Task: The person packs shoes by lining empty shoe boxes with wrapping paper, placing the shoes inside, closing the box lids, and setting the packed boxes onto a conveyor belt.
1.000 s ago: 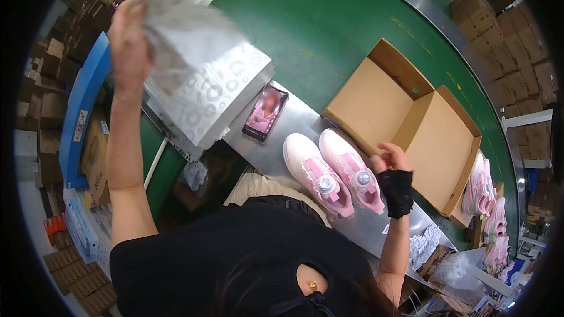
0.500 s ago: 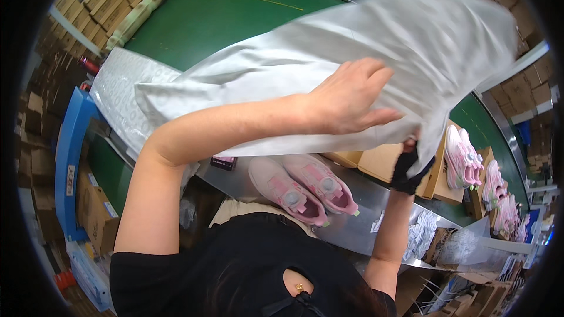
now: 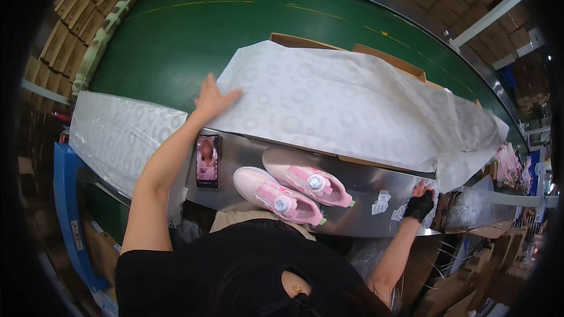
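Observation:
A white wrapping-paper sheet (image 3: 329, 97) with pale rings lies spread over open cardboard boxes (image 3: 399, 66), hiding most of them. My left hand (image 3: 214, 101) is open, fingers spread, beside the sheet's left edge. In a black fingerless glove, my right hand (image 3: 419, 202) rests among small white printed packets (image 3: 399, 213) on the right of the metal ledge; its fingers reach forward and look slightly apart, with nothing visibly held. Two pink shoes with round dials, a nearer shoe (image 3: 270, 192) and a farther shoe (image 3: 305, 170), lie side by side in front of me.
A phone (image 3: 208, 161) with a lit screen lies on the metal ledge (image 3: 346, 220). Left of it is a plastic-covered stack of patterned paper (image 3: 123, 135), near a blue frame (image 3: 73, 211). Beyond runs a green belt (image 3: 176, 41). More pink shoes (image 3: 508, 164) stand far right.
The sheet, raised and billowing before, now lies flat over the boxes. My left hand has moved left and off the sheet; my right hand let go of its corner and dropped to the packets.

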Tool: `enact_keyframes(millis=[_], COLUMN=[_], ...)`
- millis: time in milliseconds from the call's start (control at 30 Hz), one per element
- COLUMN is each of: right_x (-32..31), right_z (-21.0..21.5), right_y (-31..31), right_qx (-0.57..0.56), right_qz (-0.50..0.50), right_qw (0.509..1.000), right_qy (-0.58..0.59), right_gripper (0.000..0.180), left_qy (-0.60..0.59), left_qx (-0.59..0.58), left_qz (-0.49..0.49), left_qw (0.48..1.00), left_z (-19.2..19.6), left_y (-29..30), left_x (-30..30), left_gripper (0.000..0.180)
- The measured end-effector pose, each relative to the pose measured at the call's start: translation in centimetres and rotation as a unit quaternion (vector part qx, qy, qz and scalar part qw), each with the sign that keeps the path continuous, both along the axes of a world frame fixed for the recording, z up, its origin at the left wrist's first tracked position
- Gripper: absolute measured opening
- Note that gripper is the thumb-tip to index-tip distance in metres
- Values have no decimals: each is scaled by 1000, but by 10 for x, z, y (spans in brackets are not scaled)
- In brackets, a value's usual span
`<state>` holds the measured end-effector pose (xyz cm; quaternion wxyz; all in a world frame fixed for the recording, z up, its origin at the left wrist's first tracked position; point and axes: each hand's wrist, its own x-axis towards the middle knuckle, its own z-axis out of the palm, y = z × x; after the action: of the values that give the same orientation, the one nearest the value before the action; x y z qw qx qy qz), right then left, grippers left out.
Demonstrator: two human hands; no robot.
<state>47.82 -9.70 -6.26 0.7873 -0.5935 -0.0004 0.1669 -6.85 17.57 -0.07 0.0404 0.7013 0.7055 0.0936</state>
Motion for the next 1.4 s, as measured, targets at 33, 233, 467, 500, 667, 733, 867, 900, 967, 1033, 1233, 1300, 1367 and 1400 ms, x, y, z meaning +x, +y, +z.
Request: enact_keyframes(millis=[33, 233, 467, 500, 667, 733, 867, 900, 967, 1033, 1233, 1300, 1367, 1400], right_x=[-33, -237, -291, -288, -255, -252, -237, -238, -251, -274, -308, -293, -263, -239], right_z=[4, 41, 65, 84, 198, 212, 157, 131, 62, 43, 8, 5, 57, 64], right_y=[-5, -19, 16, 25, 81, 115, 185, 195, 205, 208, 217, 208, 190, 182], right_qx=[-5, -177, -165, -129, -64, 8, -34, -64, -103, -180, -135, -210, -338, -376], right_qz=[44, 519, 583, 600, 705, 637, 534, 504, 442, 481, 628, 571, 377, 375], right_qw=[998, 504, 397, 427, 660, 766, 800, 779, 754, 732, 594, 587, 473, 478], right_qy=[-36, -667, -690, -664, -252, -85, -272, -367, -476, -449, -484, -534, -721, -699], right_gripper=[29, 18, 16, 17, 22, 24, 28, 27, 27, 24, 33, 37, 40, 42], left_qy=[-225, -618, -405, -404, -245, -175, -141, -149, -156, -413, -628, -667, -550, -455], left_qx=[-109, -363, -38, -36, 84, 146, 125, 113, 101, -95, -445, -470, -245, -242], left_qz=[77, 147, -45, -48, -49, -87, -62, -66, -63, -61, -224, -195, -188, -226], left_qw=[965, 681, 912, 913, 965, 970, 980, 980, 981, 904, 598, 544, 776, 827], left_z=[-3, -40, -57, -45, -7, 0, 27, 36, 51, 72, 112, 98, 46, 35], left_y=[7, -16, -13, -13, -13, -7, 7, 14, 30, 41, 15, 23, 46, 39], left_x=[-8, 28, 40, 36, -1, -18, -26, -29, -32, -25, 66, 70, 59, 57], left_gripper=[85, 65, 45, 45, 37, 36, 33, 33, 34, 35, 42, 41, 40, 38])
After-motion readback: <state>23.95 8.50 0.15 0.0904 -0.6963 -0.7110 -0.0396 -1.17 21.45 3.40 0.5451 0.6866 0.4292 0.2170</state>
